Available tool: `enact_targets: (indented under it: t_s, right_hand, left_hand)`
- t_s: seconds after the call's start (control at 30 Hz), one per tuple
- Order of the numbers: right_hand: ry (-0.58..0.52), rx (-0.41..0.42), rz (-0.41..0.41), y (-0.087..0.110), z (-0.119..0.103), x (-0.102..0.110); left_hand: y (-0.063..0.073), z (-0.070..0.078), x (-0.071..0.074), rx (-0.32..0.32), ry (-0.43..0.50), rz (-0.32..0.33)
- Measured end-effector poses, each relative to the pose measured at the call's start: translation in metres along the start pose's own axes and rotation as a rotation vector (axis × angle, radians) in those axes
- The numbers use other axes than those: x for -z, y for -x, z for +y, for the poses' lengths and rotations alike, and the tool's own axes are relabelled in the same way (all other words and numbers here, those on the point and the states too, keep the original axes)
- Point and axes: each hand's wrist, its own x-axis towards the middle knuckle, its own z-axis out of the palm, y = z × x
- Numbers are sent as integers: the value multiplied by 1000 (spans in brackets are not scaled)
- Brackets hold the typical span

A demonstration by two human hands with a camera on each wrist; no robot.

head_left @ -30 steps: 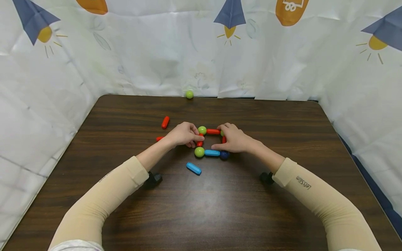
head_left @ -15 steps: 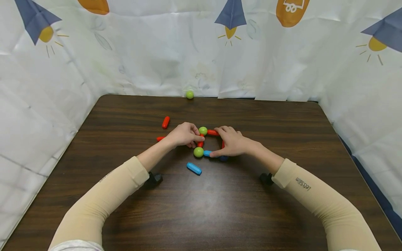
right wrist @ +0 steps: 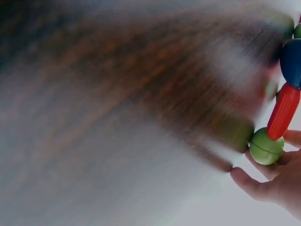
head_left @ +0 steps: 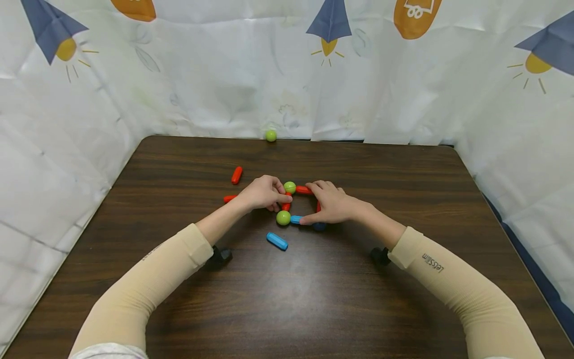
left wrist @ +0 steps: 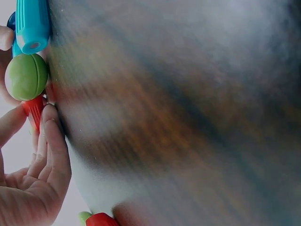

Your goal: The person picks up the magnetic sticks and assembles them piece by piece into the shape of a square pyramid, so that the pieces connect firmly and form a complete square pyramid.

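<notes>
A four-sided frame of toy building sticks and balls lies on the table. With bent fingers and thumb, my left hand (head_left: 264, 192) pinches the frame's left red stick (left wrist: 34, 112), between two green balls (head_left: 290, 187). My right hand (head_left: 332, 202) spans the right side, gripping across it. Its thumb rests on the near blue stick (head_left: 296, 219), and its fingers reach the far red stick (head_left: 303, 190). In the right wrist view a green ball (right wrist: 266, 147) sits among those fingers, joined through the right red stick (right wrist: 284, 112) to a dark blue ball (right wrist: 291, 63).
A loose blue stick (head_left: 277, 241) lies in front of the frame. Two loose red sticks lie leftward, one farther back (head_left: 236, 175), the other (head_left: 229, 198) partly hidden by the left wrist. A green ball (head_left: 271, 135) sits at the table's far edge, against a white curtain (head_left: 233, 94).
My right hand has shifted slightly, its thumb coming onto the near blue stick and its fingers onto the far red stick. The left hand keeps its pinch. Little differs over the last half second.
</notes>
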Motion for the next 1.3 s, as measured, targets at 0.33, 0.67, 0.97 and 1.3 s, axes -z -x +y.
enact_targets:
  t_s: [0.33, 0.67, 0.97, 1.3]
  right_hand:
    - [-79, 38, 109, -4, 11, 4]
    - [-99, 26, 185, -4, 17, 6]
    - [-131, -17, 196, -2, 19, 8]
    - [-130, -57, 211, 1, 23, 8]
  left_hand:
    - [-3, 2, -1, 3, -46, 9]
    - [-3, 3, 0, -19, -110, 28]
    - [0, 3, -1, -68, -243, 57]
    - [10, 4, 4, -95, -346, 55]
